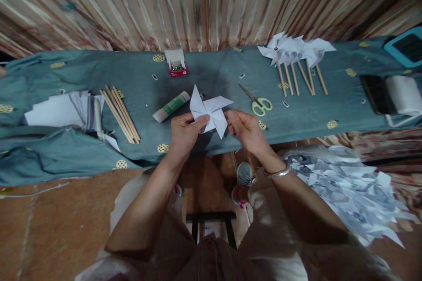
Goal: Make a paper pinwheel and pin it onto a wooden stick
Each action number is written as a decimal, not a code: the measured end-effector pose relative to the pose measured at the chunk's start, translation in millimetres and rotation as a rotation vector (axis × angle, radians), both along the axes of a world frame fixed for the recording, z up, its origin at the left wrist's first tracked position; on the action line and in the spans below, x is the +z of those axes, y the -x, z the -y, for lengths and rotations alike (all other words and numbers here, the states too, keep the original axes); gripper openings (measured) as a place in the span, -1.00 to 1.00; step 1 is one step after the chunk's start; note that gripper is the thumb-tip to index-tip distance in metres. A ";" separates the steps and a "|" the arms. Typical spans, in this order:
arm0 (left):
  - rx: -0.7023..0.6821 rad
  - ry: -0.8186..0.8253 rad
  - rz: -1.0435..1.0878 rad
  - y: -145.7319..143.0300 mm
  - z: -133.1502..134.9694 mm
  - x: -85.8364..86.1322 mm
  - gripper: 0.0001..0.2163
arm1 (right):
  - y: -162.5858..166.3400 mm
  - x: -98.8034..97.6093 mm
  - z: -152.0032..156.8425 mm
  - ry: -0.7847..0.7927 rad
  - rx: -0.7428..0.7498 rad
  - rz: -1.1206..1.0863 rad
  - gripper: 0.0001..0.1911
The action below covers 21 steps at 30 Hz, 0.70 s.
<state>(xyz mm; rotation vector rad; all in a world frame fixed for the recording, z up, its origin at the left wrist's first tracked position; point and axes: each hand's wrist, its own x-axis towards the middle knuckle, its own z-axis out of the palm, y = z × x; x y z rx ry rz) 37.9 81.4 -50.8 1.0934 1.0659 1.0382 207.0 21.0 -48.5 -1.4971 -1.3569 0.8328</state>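
Observation:
Between my hands, above the front part of the table, is a folded white paper pinwheel (pixel 214 109) with pointed blades and no stick on it. My left hand (pixel 186 134) grips its left side, thumb pressed near the centre. At its right edge, my right hand (pixel 245 129) is closed, thumb and fingertips pinched on a blade. A green and white glue tube (pixel 172 106) lies just left of the pinwheel. Scissors with pale green handles (pixel 260 104) rest to the right. Behind stands an open small red and white box (pixel 177 66) of metal pins.
Wooden sticks (pixel 120 114) and a stack of white paper (pixel 62 109) lie at left. Finished pinwheels on sticks (pixel 296 52) lie back right, near a dark phone (pixel 377 94) and a white roll (pixel 404 94). A heap of paper pinwheels (pixel 349 189) sits below the table's right side.

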 end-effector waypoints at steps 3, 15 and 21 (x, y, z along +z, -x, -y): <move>0.040 -0.020 0.016 3.7 -5.1 1.5 -0.88 | -16.1 -4.0 -2.5 -0.033 -0.069 -0.017 -0.61; 0.199 -0.140 -0.112 18.1 -19.4 7.7 -0.93 | -13.0 -13.9 -2.1 -0.107 0.081 0.481 -0.86; 0.165 -0.102 -0.080 13.1 -14.9 9.7 -0.93 | -6.9 -21.2 -5.3 -0.104 0.129 0.539 -0.84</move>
